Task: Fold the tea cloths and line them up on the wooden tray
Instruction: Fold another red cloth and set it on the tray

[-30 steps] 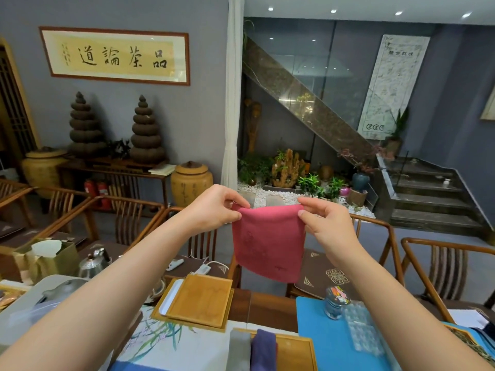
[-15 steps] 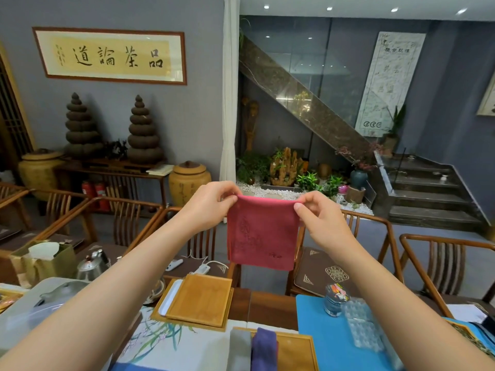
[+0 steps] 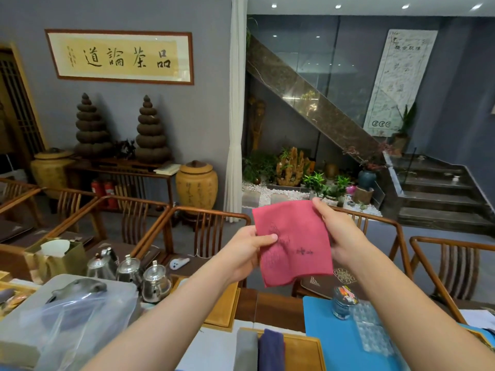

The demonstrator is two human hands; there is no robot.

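While both hands hold it up in the air, the red tea cloth (image 3: 292, 242) hangs spread out and slightly tilted, dark line embroidery showing on the side facing the camera. The left hand (image 3: 242, 254) pinches the cloth's left edge, thumb lying flat across the front of the fabric and the other fingers hidden behind it. The right hand (image 3: 338, 234) grips the right edge near the upper corner, fingers curled round the cloth with the thumb side behind. The lower corner of the cloth droops free below both sets of fingers.

Well below the fingers, at the near edge of the view, the wooden tray (image 3: 301, 352) already carries a folded grey cloth (image 3: 245, 350) and, touching it on the right, a folded purple cloth (image 3: 270, 349). Right of the tray and under the right forearm lies a blue mat (image 3: 321, 319) with a small glass jar (image 3: 344, 303) and a clear bubble-patterned sheet (image 3: 372, 330) on it. Under the left forearm sits a bamboo board (image 3: 222, 309). Further left of the left fingers stand three silver teapots (image 3: 130, 271) beside a plastic-wrapped grey box (image 3: 67, 317).
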